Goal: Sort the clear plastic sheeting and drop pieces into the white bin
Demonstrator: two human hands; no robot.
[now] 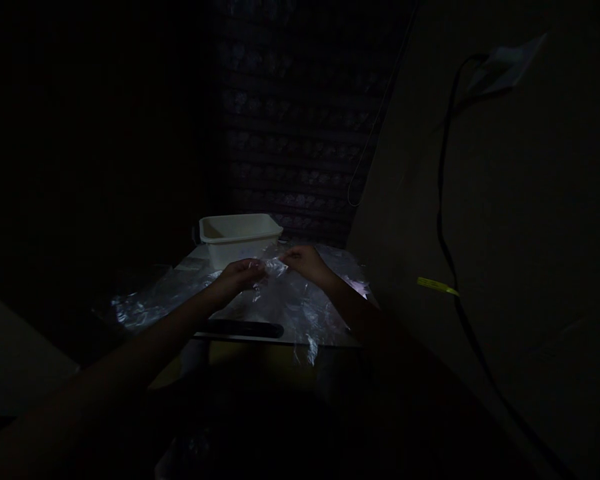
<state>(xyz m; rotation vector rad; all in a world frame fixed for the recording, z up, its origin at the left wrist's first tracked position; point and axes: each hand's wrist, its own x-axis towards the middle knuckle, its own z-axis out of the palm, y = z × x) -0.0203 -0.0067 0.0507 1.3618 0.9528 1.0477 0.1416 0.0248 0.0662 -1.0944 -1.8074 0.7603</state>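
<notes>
Between my two hands a piece of crinkled clear plastic [276, 267], looking like a thin bag, is held above the table [240, 308]. My left hand [241, 275] pinches its left side, fingers closed. On its right side my right hand [305, 261] grips with thumb and fingertips together. More clear plastic film [135, 308] lies spread at the left of the table, and further crumpled film [313, 320] hangs over the front edge at the right. Just behind my left hand stands a cream plastic tub [240, 250]. The scene is very dark, so fine details are lost.
A long dark bar-shaped object [243, 328] lies along the table's front edge. On the right wall a black cable [440, 200] runs down from a pale plate [505, 67], with a yellow tag [436, 287] on it. A patterned curtain-like surface [300, 133] is behind the table.
</notes>
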